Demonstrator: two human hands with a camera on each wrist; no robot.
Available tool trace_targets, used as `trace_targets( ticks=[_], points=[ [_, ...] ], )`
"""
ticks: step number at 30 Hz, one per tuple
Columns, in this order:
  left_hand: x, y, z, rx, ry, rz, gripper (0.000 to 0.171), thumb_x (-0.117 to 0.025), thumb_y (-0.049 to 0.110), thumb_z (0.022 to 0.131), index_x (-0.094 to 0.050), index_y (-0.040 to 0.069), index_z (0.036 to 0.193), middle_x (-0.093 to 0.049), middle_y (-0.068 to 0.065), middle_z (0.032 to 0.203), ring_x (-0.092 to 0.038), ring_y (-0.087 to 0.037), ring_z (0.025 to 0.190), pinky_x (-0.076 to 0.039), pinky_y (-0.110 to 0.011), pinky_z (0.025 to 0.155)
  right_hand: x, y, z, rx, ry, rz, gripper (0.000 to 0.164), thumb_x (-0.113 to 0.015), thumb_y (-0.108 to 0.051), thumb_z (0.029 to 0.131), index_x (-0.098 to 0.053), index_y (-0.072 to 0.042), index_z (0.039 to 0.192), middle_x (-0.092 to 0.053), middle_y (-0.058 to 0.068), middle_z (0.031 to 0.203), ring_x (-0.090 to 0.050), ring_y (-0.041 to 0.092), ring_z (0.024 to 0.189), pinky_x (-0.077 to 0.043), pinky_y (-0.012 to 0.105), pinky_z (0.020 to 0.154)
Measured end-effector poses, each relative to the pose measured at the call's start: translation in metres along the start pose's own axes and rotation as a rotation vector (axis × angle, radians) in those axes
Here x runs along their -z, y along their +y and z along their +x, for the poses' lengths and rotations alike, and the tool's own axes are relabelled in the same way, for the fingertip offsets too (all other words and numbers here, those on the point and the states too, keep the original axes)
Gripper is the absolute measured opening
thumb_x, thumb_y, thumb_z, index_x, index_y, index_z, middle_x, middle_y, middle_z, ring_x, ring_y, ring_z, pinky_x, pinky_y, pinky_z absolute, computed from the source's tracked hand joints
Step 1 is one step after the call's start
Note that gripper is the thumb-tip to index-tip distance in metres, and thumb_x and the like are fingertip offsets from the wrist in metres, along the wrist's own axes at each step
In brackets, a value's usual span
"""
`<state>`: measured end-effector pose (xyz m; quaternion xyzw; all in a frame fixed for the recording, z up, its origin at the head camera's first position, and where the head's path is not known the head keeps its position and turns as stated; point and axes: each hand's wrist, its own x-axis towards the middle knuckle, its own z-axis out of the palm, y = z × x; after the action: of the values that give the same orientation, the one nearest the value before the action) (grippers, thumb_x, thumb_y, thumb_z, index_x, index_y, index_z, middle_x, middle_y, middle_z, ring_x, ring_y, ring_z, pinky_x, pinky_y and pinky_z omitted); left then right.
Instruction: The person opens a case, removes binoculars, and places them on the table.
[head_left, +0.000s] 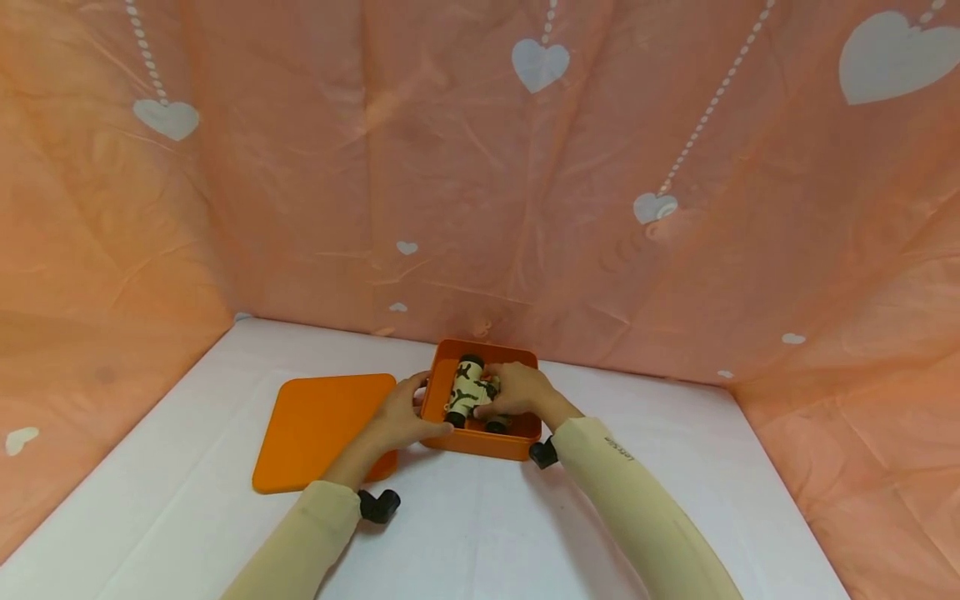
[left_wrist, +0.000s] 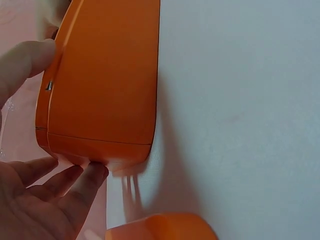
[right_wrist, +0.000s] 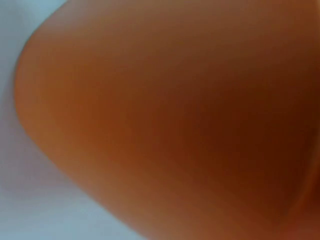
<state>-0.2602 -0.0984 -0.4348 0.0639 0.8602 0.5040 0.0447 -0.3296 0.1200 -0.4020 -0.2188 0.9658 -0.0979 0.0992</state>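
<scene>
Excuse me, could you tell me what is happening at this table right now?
A person is working at an open orange box on a white table. The left hand grips the box's left wall, steadying it. The right hand holds a pair of camouflage-patterned binoculars that sits inside the box. The orange lid lies flat on the table just left of the box, partly under the left wrist.

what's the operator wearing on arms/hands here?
Both hands bare: left hand, right hand. Snug cream sleeves reach the wrists; the right one has small dark lettering on the forearm. A black camera mount sits under the left wrist, another under the right.
</scene>
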Motion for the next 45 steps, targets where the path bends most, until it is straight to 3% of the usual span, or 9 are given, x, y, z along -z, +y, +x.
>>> trace_targets(
  ticks=[11, 27, 36, 45],
  points=[
    [0.001, 0.001, 0.002, 0.005, -0.031, -0.038, 0.098, -0.088, 0.022, 0.067, -0.034, 0.009, 0.148, -0.048, -0.018, 0.143, -0.059, -0.036, 0.12, -0.049, -0.049, 0.1, -0.002, 0.0, 0.0, 0.012, 0.028, -0.014, 0.071, -0.079, -0.056, 0.071, -0.061, -0.02, 0.129, -0.066, 0.002, 0.123, -0.06, 0.02, 0.108, -0.051, 0.045, 0.096],
    [0.002, -0.001, 0.003, 0.024, -0.036, -0.044, 0.098, -0.089, 0.022, 0.067, -0.035, 0.011, 0.148, -0.043, -0.015, 0.148, -0.053, -0.037, 0.127, -0.046, -0.051, 0.103, 0.003, -0.002, -0.002, 0.042, 0.025, 0.017, 0.07, -0.081, -0.049, 0.071, -0.063, -0.014, 0.129, -0.068, 0.004, 0.122, -0.061, 0.019, 0.106, -0.052, 0.041, 0.095],
    [0.002, 0.0, 0.004, 0.02, -0.047, -0.057, 0.097, -0.087, 0.022, 0.069, -0.033, 0.011, 0.149, -0.041, -0.015, 0.149, -0.052, -0.038, 0.128, -0.047, -0.05, 0.102, 0.014, -0.001, -0.007, 0.057, 0.062, 0.021, 0.069, -0.082, -0.049, 0.07, -0.064, -0.017, 0.129, -0.067, 0.004, 0.122, -0.062, 0.019, 0.105, -0.054, 0.04, 0.09],
    [0.003, -0.001, 0.003, 0.033, -0.042, -0.018, 0.096, -0.087, 0.025, 0.069, -0.034, 0.012, 0.148, -0.041, -0.014, 0.15, -0.05, -0.038, 0.129, -0.045, -0.052, 0.104, 0.028, -0.004, -0.012, 0.093, 0.09, 0.018, 0.066, -0.083, -0.049, 0.068, -0.067, -0.017, 0.123, -0.071, -0.001, 0.111, -0.062, 0.016, 0.095, -0.054, 0.036, 0.088]
  ],
)
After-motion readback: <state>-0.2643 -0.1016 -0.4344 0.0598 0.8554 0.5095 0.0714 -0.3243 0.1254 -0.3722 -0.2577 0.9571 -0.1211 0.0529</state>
